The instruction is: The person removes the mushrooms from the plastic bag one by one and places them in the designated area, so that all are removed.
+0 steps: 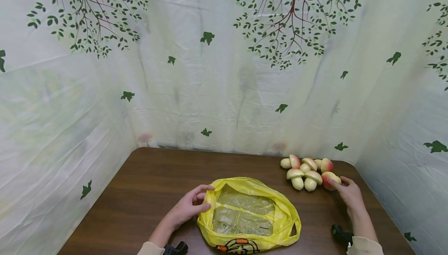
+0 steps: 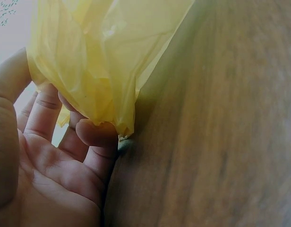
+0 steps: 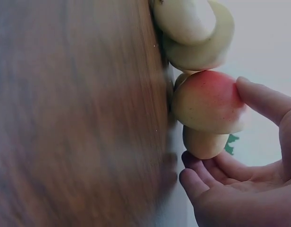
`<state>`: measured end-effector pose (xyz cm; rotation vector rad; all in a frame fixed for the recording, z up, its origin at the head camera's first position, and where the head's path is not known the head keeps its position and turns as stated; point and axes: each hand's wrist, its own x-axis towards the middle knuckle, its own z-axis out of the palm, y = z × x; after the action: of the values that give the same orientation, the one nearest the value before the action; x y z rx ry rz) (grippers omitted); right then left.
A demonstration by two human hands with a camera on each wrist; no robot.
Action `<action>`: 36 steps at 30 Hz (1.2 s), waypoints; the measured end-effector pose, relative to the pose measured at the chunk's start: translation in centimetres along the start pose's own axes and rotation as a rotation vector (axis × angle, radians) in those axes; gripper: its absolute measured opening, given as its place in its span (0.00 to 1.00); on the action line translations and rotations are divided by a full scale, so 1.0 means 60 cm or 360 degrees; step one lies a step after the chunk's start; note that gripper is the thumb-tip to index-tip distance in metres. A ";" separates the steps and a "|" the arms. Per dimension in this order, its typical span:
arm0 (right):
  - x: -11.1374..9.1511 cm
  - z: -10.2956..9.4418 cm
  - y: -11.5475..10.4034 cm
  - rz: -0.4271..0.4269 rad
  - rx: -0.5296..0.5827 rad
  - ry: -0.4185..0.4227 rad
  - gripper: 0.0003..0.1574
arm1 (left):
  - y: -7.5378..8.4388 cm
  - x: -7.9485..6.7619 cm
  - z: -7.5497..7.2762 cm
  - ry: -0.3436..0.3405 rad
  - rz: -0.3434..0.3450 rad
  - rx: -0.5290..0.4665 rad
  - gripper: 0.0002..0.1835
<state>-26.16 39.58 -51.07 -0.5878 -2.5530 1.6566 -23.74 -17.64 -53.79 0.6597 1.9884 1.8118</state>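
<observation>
A yellow plastic bag (image 1: 294,212) lies spread on the table, its mouth gaping upward and its inside visible. My left hand (image 1: 189,204) grips the bag's left edge, with curled fingers against the thin yellow film (image 2: 103,61) in the left wrist view. At the table's far right, my right hand (image 1: 351,194) pinches a mushroom (image 1: 328,180) with a red-tinted cap. In the right wrist view, the thumb presses that mushroom's cap (image 3: 209,101) and the fingertips touch its stem. Another mushroom (image 3: 188,21) lies right beside it.
Several more pale mushrooms (image 1: 295,178) cluster near the back right corner of the brown wooden table (image 1: 168,169). White cloth (image 1: 217,91) printed with branches and leaves hangs behind and at both sides. Dark wrist devices (image 1: 341,234) sit at each cuff.
</observation>
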 end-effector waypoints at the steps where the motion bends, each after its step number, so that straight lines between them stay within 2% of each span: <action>1: 0.000 0.000 0.000 0.0003 -0.0005 -0.0012 0.64 | 0.000 0.000 0.000 -0.0001 0.0002 -0.0002 0.30; 16: 0.000 -0.005 -0.003 0.0028 -0.0020 -0.0082 0.64 | -0.001 0.000 -0.001 -0.0012 0.0007 -0.0031 0.30; 36: -0.004 -0.008 0.001 0.0037 0.0039 -0.0064 0.65 | 0.001 0.004 0.000 0.0084 -0.0025 0.0060 0.32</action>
<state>-25.82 39.97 -50.85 -0.5911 -2.5589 1.7224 -23.95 -17.49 -53.75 0.6123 2.0607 1.8044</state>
